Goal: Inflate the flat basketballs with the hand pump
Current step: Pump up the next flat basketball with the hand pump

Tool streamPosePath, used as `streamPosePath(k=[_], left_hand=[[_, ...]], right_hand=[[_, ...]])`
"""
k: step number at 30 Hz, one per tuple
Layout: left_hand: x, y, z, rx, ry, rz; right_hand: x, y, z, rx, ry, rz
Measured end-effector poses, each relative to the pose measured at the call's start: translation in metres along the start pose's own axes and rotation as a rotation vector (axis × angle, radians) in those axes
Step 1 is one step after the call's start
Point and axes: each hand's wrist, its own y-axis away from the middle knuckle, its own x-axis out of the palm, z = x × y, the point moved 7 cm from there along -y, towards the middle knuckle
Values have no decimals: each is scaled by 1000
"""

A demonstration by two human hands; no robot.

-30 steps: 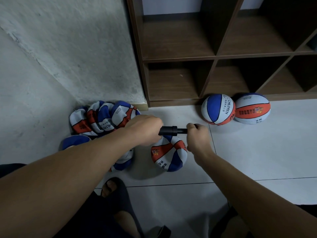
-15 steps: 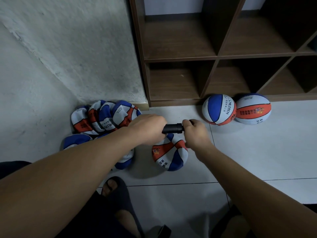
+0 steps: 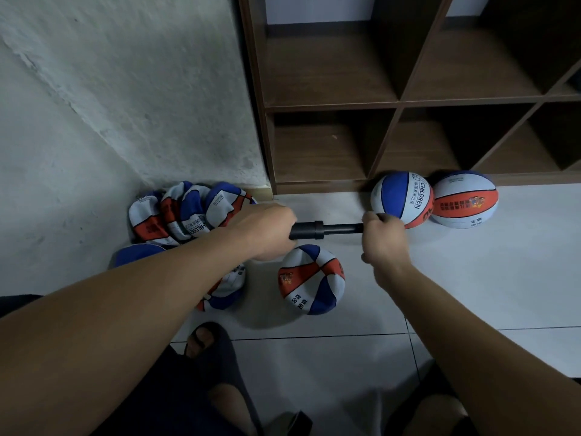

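Left hand (image 3: 267, 231) grips the pump (image 3: 309, 230) barrel; right hand (image 3: 382, 239) seemingly clenches its handle; shelf (image 3: 396, 103) cubbies hold nothing.

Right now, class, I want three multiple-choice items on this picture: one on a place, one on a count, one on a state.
1. Where does the heap of flat basketballs lie?
A. in the shelf unit
B. in the corner by the wall
C. on a chair

2. How many round, full basketballs stand by the wooden shelf unit?
A. two
B. four
C. none

3. How is the black hand pump?
A. lying on the floor
B. shaft drawn out between both hands
C. inside a shelf

Key: 1 B, heap against the wall; 2 A, two together; 3 B, left hand grips the barrel, right hand the handle.
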Motion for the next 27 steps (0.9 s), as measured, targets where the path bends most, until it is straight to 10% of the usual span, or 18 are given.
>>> streamPosePath(k=[27], left_hand=[[7, 5, 23, -31, -32, 56]], right_hand=[[-15, -15, -19, 44, -1, 131]])
